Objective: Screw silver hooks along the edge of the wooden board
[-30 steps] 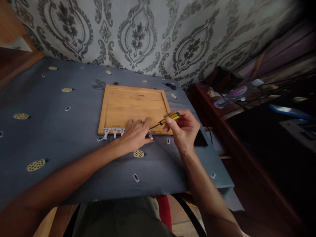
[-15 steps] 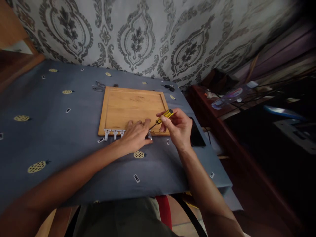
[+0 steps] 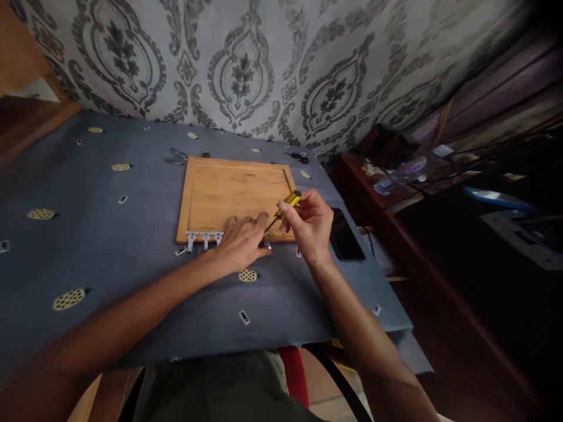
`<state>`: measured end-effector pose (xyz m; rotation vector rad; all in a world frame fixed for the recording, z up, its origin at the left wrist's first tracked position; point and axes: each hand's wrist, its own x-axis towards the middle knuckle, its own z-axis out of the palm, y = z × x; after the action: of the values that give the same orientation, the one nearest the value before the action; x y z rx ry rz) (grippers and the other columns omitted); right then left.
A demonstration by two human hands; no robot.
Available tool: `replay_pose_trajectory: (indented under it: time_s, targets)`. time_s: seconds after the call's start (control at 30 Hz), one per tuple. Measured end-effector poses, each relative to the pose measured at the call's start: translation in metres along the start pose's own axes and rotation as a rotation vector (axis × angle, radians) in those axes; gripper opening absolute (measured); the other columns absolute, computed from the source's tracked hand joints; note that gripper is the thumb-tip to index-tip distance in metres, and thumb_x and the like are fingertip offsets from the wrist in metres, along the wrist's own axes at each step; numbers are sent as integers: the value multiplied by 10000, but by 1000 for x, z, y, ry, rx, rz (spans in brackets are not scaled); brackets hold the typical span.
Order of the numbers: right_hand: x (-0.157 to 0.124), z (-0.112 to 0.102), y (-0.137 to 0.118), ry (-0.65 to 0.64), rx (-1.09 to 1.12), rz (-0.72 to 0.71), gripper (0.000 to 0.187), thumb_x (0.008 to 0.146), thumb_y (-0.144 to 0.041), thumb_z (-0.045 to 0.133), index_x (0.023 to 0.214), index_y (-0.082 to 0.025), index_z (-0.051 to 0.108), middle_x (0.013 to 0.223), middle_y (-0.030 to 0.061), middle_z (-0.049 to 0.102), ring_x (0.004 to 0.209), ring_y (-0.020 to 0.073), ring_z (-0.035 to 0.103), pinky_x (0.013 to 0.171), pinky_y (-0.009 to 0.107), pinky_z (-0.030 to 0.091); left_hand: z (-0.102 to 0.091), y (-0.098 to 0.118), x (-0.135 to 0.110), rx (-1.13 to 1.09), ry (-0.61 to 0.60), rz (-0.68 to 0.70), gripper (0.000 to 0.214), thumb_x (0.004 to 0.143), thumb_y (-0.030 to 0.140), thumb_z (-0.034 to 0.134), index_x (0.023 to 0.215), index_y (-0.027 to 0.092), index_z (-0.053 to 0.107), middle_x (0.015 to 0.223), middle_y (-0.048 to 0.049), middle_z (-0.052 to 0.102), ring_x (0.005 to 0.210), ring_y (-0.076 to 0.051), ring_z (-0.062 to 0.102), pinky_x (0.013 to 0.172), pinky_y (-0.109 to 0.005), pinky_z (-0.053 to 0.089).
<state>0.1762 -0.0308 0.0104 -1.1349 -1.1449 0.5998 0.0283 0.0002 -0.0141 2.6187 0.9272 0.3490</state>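
Note:
A square wooden board (image 3: pixel 235 190) lies on a grey-blue cloth with pineapple prints (image 3: pixel 109 246). A metal hook rail (image 3: pixel 204 236) runs along the board's near edge. My left hand (image 3: pixel 241 240) lies flat with fingers stretched over the rail and the board's edge. My right hand (image 3: pixel 308 225) pinches a yellow-and-black screwdriver (image 3: pixel 285 205), whose tip points down at the rail beside my left fingertips.
A dark phone (image 3: pixel 345 237) lies on the cloth right of my right hand. Small metal parts (image 3: pixel 176 156) and a dark tool (image 3: pixel 299 156) sit beyond the board. A patterned curtain hangs behind. A cluttered dark shelf with a plastic bottle (image 3: pixel 402 176) stands to the right.
My right hand and the screwdriver have shifted a little left, with the handle tilted more upright. My left hand stays on the rail.

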Motion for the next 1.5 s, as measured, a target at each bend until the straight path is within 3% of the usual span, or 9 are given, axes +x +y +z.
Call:
replay_pose_trajectory:
  time_s: [0.3,0.43,0.73,0.87,1.1,1.33,1.5]
  targets:
    - [-9,-10,2,28,-50,-52,250,810,-423,781,964,-237,718,831,-11,711,446,57,572,441,240,492,-1,1,0,-16,-25,-17,594,867,331,722,1317,127,394,1073,-135,696,1101,-334,634,952,-475,388]
    - [-10,-11,1,34,-63,-48,219,819,-417,771,940,-239,728,874,-4,729,450,54,576,449,239,506,-2,1,0,-22,-37,-27,590,862,328,722,1316,130,401,1053,-126,700,1106,-339,630,954,-476,384]
    - [-9,-12,-1,13,-82,-41,298,782,-484,789,900,-223,704,714,-35,667,437,58,568,431,218,491,-1,0,1,-12,-24,-26,594,864,332,725,1318,142,393,1082,-124,706,1114,-327,633,978,-481,386]
    - [-10,-9,0,15,-79,-54,257,775,-425,806,823,-222,656,644,-59,620,416,50,547,407,200,471,0,0,1,-11,-18,-22,594,869,335,719,1321,139,388,1112,-136,706,1146,-336,623,984,-482,385]
    - [-11,-6,0,36,-89,-31,352,733,-503,810,782,-236,586,666,-57,611,407,53,522,378,213,451,1,-2,1,-19,-15,-9,583,861,332,726,1305,144,397,1082,-130,707,1109,-333,633,949,-472,397]
    - [-12,-12,-4,-22,-105,-53,281,825,-457,744,1003,-241,712,785,-23,683,449,56,577,455,234,503,2,-1,1,-8,-5,-2,573,863,337,731,1289,141,403,1099,-134,699,1122,-343,629,952,-478,397]
    - [-10,-13,-2,-22,-129,-52,259,812,-472,753,900,-230,721,747,-28,665,435,53,554,422,222,484,1,0,1,-7,-15,-13,565,866,333,728,1284,140,402,1084,-132,703,1124,-343,634,963,-483,397]
